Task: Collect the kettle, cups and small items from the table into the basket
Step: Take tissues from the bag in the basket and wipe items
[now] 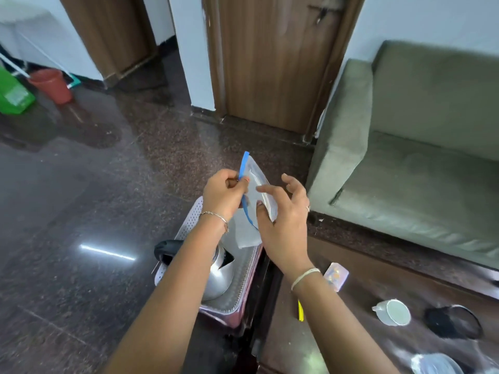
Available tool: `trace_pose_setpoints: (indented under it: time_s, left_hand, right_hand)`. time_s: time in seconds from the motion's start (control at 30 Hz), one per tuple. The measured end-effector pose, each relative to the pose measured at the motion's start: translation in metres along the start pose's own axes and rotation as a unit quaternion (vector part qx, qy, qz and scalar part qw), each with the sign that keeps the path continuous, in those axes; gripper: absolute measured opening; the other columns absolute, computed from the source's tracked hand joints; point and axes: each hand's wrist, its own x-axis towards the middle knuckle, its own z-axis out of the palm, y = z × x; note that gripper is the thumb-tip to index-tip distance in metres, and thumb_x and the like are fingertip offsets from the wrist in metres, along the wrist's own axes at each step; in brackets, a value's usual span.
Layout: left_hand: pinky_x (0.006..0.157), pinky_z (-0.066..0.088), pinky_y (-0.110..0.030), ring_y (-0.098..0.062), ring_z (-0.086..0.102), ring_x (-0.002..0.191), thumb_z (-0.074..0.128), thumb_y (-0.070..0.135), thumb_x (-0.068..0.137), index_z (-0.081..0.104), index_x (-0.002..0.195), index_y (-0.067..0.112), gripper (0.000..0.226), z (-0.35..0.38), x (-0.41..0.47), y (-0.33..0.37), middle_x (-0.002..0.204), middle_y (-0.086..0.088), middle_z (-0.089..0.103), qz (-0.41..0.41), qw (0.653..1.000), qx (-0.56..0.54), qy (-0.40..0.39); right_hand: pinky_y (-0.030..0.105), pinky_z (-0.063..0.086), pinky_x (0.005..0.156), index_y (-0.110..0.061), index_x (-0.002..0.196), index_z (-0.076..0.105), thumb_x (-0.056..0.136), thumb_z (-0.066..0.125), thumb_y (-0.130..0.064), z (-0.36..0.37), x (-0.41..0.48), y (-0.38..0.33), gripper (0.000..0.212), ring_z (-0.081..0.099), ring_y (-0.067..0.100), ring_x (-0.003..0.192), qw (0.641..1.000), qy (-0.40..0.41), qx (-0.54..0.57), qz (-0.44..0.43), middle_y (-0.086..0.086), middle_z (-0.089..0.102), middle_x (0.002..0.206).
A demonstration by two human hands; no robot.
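Above the basket, my left hand (225, 194) pinches the blue zip strip of a clear plastic zip bag (260, 190). My right hand (283, 214) sits at the bag's right side, thumb against the plastic and fingers spread and relaxed. The perforated white basket (193, 217) stands on the floor beside the table and holds the steel kettle (220, 276) with its black handle. On the brown table (359, 298) lie a white cup (393, 311) on its side, a small clear box (336, 275), a yellow item (300, 311) and a black round kettle base (453, 321).
A green sofa (421, 163) stands beyond the table on the right. A glass lid or bowl (437, 364) shows at the table's near edge. A wooden door (272, 63) is ahead. A red bucket (51, 86) and green bin (13, 95) stand far left on the dark floor.
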Motion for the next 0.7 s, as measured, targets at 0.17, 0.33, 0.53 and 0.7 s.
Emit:
trace_pose_setpoints:
  time_s: [0.17,0.33,0.53,0.7]
  left_hand:
    - [0.057,0.055,-0.023,-0.007,0.064,0.065,0.063,0.022,0.091,0.063,0.092,0.014,0.008,-0.032,-0.041,0.048,0.073,0.001,0.066,0.093,0.995,-0.007,-0.022]
    - [0.066,0.059,-0.023,-0.005,0.069,0.077,0.059,0.030,0.093,0.062,0.101,0.017,0.016,-0.052,-0.082,0.080,0.090,0.001,0.069,0.154,0.986,-0.026,-0.057]
    - [0.079,0.060,-0.037,-0.020,0.067,0.093,0.058,0.025,0.094,0.063,0.098,0.016,0.010,-0.064,-0.124,0.097,0.106,-0.007,0.065,0.168,0.972,-0.090,-0.137]
    - [0.079,0.058,-0.034,-0.008,0.068,0.087,0.060,0.023,0.093,0.063,0.097,0.015,0.009,-0.068,-0.146,0.097,0.083,0.008,0.072,0.162,0.962,-0.134,-0.175]
  right_hand:
    - [0.030,0.035,0.098,-0.026,0.120,0.066,0.086,0.065,-0.020,-0.045,-0.011,-0.038,0.034,0.040,0.030,0.125,0.993,-0.009,-0.121,0.008,0.007,0.041,0.138]
    - [0.025,0.042,0.083,-0.037,0.134,0.053,0.087,0.063,-0.030,-0.073,-0.028,-0.070,0.048,0.057,0.017,0.112,0.997,-0.021,-0.064,0.034,-0.005,0.058,0.128]
    - [0.032,0.054,0.085,-0.037,0.131,0.056,0.080,0.069,-0.038,-0.092,-0.049,-0.095,0.053,0.065,0.019,0.105,0.995,0.049,-0.068,0.051,-0.008,0.070,0.116]
    - [0.033,0.055,0.075,-0.033,0.115,0.062,0.068,0.081,-0.037,-0.100,-0.059,-0.102,0.051,0.067,0.016,0.089,0.988,0.136,-0.049,0.053,-0.011,0.071,0.097]
